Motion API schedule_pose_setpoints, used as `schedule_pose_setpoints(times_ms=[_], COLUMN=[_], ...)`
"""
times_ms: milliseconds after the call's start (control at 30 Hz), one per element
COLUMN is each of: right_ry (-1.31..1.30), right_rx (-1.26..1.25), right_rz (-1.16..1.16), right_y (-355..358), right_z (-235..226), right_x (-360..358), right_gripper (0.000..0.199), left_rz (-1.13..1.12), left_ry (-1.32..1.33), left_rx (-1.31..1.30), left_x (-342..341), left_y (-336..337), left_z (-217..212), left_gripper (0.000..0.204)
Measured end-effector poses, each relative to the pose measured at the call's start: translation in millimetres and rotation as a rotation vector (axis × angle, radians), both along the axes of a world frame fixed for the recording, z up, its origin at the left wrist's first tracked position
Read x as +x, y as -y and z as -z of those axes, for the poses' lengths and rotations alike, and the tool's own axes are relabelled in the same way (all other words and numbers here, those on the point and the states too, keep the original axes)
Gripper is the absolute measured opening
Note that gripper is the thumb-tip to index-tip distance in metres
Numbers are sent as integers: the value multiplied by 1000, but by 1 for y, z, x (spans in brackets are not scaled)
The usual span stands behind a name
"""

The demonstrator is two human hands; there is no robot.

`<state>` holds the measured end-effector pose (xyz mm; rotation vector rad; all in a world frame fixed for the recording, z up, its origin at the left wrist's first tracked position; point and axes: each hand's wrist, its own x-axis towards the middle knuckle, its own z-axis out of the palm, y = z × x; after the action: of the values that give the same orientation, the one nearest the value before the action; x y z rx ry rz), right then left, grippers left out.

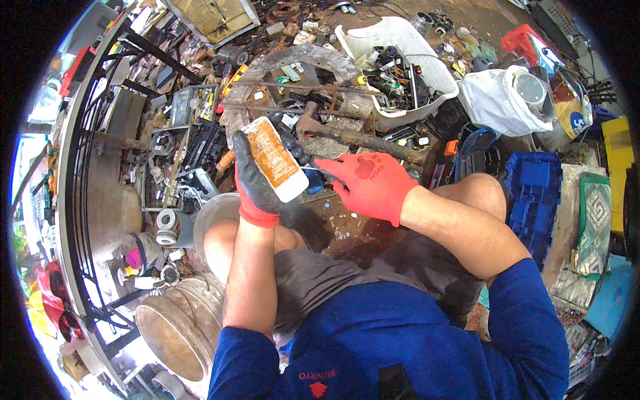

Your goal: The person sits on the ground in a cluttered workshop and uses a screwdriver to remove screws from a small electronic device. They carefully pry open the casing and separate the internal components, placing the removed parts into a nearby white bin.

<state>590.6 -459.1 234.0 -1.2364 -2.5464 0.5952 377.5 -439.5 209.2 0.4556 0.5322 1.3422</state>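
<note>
My left hand [253, 183], in a red glove with a dark palm, is closed around a flat white rectangular device [291, 187] with a worn orange label on its face. The device is held tilted above my lap. From the right, my right hand [370, 183], in a matching glove, reaches to the device's edge with its fingers pinched. A thin pale rod-like piece [311, 169] shows between those fingertips and the device; its kind is unclear. Just beyond both hands lies a hammer [360, 138] with a worn handle, across a round block [247, 77].
A white tub [433, 57] of electronic scrap stands at the far right, beside a white bag [490, 100]. Blue plastic crates [533, 200] are right of my knee. Buckets [173, 327] stand at the left, near a metal rack [73, 187]. Loose scrap covers the ground ahead.
</note>
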Motion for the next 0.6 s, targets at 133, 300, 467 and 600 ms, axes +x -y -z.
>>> schedule_pose_setpoints(times_ms=[133, 300, 467, 600], right_ry=[28, 89, 239, 337], right_rx=[22, -36, 29, 115], right_rz=[7, 3, -5, 4], right_y=[1, 2, 5, 10], right_z=[4, -3, 2, 1], right_x=[1, -2, -5, -7], right_gripper=[48, 38, 43, 43], left_rz=[-31, 19, -68, -75], left_ry=[-92, -43, -397, -582], left_rx=[-61, -128, -113, -23], left_x=[6, 9, 19, 24], left_y=[2, 8, 10, 11], left_z=[-4, -4, 3, 15], left_gripper=[56, 55, 56, 54])
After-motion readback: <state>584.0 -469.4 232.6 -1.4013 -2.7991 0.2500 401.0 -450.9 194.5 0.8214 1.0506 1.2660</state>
